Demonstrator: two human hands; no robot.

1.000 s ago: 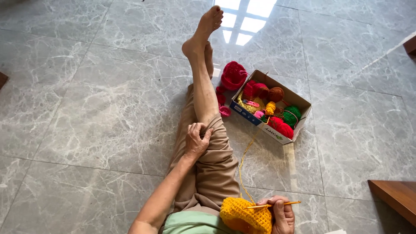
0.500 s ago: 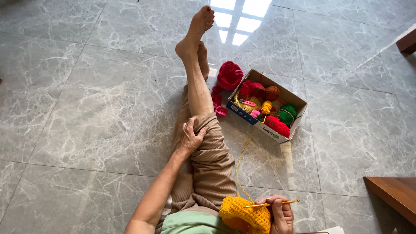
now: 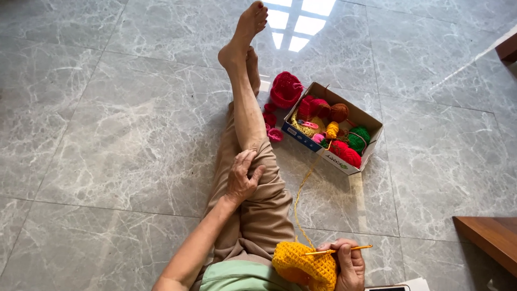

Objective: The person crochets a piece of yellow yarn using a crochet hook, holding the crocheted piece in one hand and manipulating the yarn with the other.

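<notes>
I sit on the floor with my legs stretched out in beige trousers. My left hand (image 3: 242, 178) rests on my knee, fingers spread on the trouser hem. My right hand (image 3: 349, 264) grips a yellow crochet piece (image 3: 301, 265) and a thin crochet hook (image 3: 339, 250) near my lap. A yellow yarn strand (image 3: 301, 199) runs from the piece up to a cardboard box (image 3: 344, 163) of coloured yarn balls to the right of my shin.
A red crocheted item (image 3: 285, 89) and small pink pieces (image 3: 273, 133) lie by the box on the grey marble floor (image 3: 118, 124). A wooden furniture edge (image 3: 487, 240) juts in at the lower right; another corner (image 3: 509, 48) shows at the upper right.
My left hand has shifted slightly on the knee, from gripping the trouser hem to resting flatter. The legs drifted a little left in view. The right hand keeps the crochet piece.
</notes>
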